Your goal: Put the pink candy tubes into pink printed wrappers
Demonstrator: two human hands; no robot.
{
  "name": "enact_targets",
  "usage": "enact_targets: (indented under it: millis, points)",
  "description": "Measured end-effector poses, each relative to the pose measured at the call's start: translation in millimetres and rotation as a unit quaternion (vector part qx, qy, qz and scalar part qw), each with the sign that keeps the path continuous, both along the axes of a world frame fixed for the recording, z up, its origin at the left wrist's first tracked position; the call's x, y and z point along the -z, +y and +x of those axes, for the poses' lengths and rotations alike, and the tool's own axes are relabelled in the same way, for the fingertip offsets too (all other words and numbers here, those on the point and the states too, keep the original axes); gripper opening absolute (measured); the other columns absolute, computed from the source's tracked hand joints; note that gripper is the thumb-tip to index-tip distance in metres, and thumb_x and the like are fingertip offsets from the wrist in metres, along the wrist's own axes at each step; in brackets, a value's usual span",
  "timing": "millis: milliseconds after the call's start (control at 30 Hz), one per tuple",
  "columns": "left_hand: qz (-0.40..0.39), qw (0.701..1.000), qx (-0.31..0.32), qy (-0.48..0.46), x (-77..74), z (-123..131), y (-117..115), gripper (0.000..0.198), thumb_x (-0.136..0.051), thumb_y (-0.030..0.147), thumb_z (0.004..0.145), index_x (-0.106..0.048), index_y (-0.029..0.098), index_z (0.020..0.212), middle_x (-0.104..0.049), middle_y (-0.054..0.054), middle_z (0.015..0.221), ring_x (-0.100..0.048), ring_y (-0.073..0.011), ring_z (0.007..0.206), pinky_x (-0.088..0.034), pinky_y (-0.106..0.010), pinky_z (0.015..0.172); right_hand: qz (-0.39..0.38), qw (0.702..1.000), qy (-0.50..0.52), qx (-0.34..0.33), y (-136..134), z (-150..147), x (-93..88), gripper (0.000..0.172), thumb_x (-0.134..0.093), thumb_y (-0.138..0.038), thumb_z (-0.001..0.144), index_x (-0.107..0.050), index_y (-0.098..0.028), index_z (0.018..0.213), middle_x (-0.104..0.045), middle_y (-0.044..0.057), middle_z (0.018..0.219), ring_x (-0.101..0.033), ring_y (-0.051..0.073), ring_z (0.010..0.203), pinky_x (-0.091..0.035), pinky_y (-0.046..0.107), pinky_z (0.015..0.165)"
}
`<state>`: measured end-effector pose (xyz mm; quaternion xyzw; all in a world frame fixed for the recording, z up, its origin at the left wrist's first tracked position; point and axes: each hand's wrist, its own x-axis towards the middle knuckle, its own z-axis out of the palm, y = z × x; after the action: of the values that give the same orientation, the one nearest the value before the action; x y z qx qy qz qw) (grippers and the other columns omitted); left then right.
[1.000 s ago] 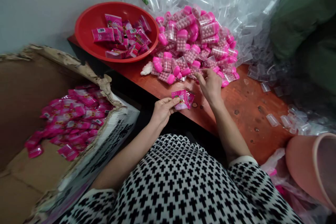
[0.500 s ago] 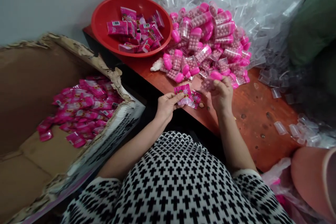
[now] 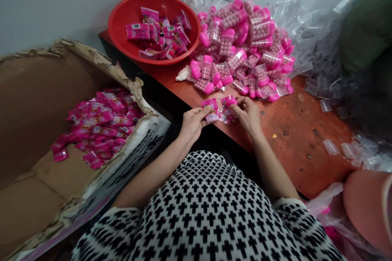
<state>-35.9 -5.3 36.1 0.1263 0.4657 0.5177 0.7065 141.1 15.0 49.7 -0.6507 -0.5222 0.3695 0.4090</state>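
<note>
Table: red-brown wooden table (image 3: pixel 303 122); its far edge is hidden under the loose clear plastic pieces (image 3: pixel 290 4). My open room is to the right of my right hand; toward the bottles there is only a narrow strip.
Box: torn brown cardboard box (image 3: pixel 30 89), beside the near edge on my left, with pink packets (image 3: pixel 94 122) inside.
Basin: round red plastic basin (image 3: pixel 116 28), at the left corner.
Bottles: clear plastic bottles with pink caps and round beads (image 3: pixel 237 59), heaped beyond my hands.
Left hand (image 3: pixel 192 124): pinching a flat pink film packet (image 3: pixel 210 108) at the near edge; I think a light pinch is best, against creasing.
Right hand (image 3: pixel 247 116): fingertips closed on a bright pink piece (image 3: pixel 232 101) against a second packet (image 3: pixel 225 104); cap or film, I cannot tell. Better to bring it straight, wrist low.
</note>
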Motion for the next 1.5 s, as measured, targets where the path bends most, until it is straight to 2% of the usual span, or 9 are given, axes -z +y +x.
enact_targets:
  millis: [100, 200, 300, 433, 667, 800, 1033, 1233, 1500]
  points:
    - [0.007, 1.0, 0.001, -0.015, 0.0, -1, 1, 0.036, -0.088, 0.032, 0.052, -0.062, 0.01, 0.065, -0.067, -0.003, 0.067, -0.065, -0.0122, 0.061, -0.058, -0.026, 0.06, 0.143, 0.987, -0.054, 0.053, -4, 4, -8.2, 0.02, -0.07, -0.036, 0.072, -0.059, -0.02, 0.078, -0.064, 0.006, 0.112, -0.057, 0.022, 0.113, -0.046, 0.044, 0.099]
    - [0.007, 1.0, -0.014, -0.014, -1.1, 0, 3, 0.038, -0.088, 0.031, 0.049, -0.057, 0.011, 0.06, -0.066, -0.002, 0.064, -0.064, -0.0124, 0.059, -0.058, -0.027, 0.058, 0.203, 0.974, 0.04, 0.097, -13, 3, -17.9, 0.021, -0.07, -0.035, 0.074, -0.056, -0.022, 0.084, -0.065, 0.003, 0.107, -0.061, 0.019, 0.109, -0.047, 0.041, 0.098]
    - [0.004, 1.0, -0.012, -0.01, -3.4, 3, 4, 0.041, -0.089, 0.034, 0.047, -0.057, 0.011, 0.06, -0.065, -0.001, 0.062, -0.064, -0.0121, 0.058, -0.058, -0.027, 0.057, 0.078, 0.973, 0.213, 0.049, -20, -6, -19.1, 0.023, -0.065, -0.04, 0.078, -0.051, -0.024, 0.089, -0.067, 0.0, 0.083, -0.068, 0.017, 0.083, -0.057, 0.033, 0.073]
    - [0.016, 0.999, 0.031, 0.014, -7.3, 5, 0, 0.041, -0.088, 0.036, 0.049, -0.057, 0.011, 0.06, -0.063, 0.0, 0.059, -0.063, -0.0114, 0.056, -0.057, -0.025, 0.055, -0.098, 0.934, 0.343, -0.033, -21, -23, -8.7, 0.04, -0.075, -0.038, 0.068, -0.048, -0.024, 0.093, -0.063, -0.006, 0.064, -0.064, 0.013, 0.055, -0.05, 0.022, 0.047]
    - [0.036, 0.996, 0.065, 0.058, -11.5, -1, -8, 0.035, -0.085, 0.038, 0.055, -0.066, 0.012, 0.068, -0.064, 0.0, 0.063, -0.062, -0.0113, 0.057, -0.056, -0.025, 0.055, -0.062, 0.945, 0.32, -0.015, -16, -35, -1.8, 0.049, -0.083, -0.024, 0.058, -0.049, -0.023, 0.093, -0.058, -0.011, 0.059, -0.048, 0.005, 0.041, -0.038, 0.016, 0.039]
    - [0.029, 0.997, 0.072, 0.022, -9.3, -3, -7, 0.037, -0.085, 0.036, 0.057, -0.071, 0.01, 0.079, -0.068, -0.003, 0.07, -0.064, -0.0117, 0.061, -0.056, -0.025, 0.059, -0.065, 0.939, 0.337, -0.008, -18, -32, -7.8, 0.039, -0.081, -0.031, 0.064, -0.054, -0.02, 0.091, -0.061, -0.007, 0.062, -0.051, 0.005, 0.044, -0.038, 0.016, 0.04]
    - [-0.028, 0.999, 0.001, -0.031, -6.1, -1, -1, 0.031, -0.085, 0.03, 0.059, -0.063, 0.01, 0.068, -0.066, -0.003, 0.064, -0.063, -0.0118, 0.059, -0.054, -0.026, 0.06, -0.07, 0.952, 0.297, -0.014, -48, -33, -9.5, 0.029, -0.062, -0.047, 0.083, -0.05, -0.023, 0.095, -0.062, -0.007, 0.062, -0.051, 0.005, 0.038, -0.029, 0.013, 0.029]
    - [-0.045, 0.993, -0.06, -0.091, -8.1, 0, 2, 0.031, -0.086, 0.025, 0.059, -0.061, 0.012, 0.071, -0.067, -0.001, 0.068, -0.063, -0.011, 0.062, -0.052, -0.024, 0.064, -0.045, 0.976, 0.195, -0.084, -79, -43, -1.0, 0.032, -0.062, -0.042, 0.085, -0.05, -0.024, 0.108, -0.065, -0.002, 0.085, -0.065, 0.009, 0.063, -0.057, 0.021, 0.054]
    - [-0.059, 0.989, -0.048, -0.127, -10.8, 8, -2, 0.031, -0.082, 0.035, 0.065, -0.062, 0.014, 0.078, -0.066, 0.0, 0.07, -0.062, -0.0108, 0.063, -0.051, -0.024, 0.066, -0.053, 0.986, 0.139, -0.081, -86, -55, 9.1, 0.026, -0.062, -0.042, 0.085, -0.051, -0.023, 0.1, -0.063, -0.004, 0.072, -0.066, 0.01, 0.056, -0.059, 0.024, 0.055]
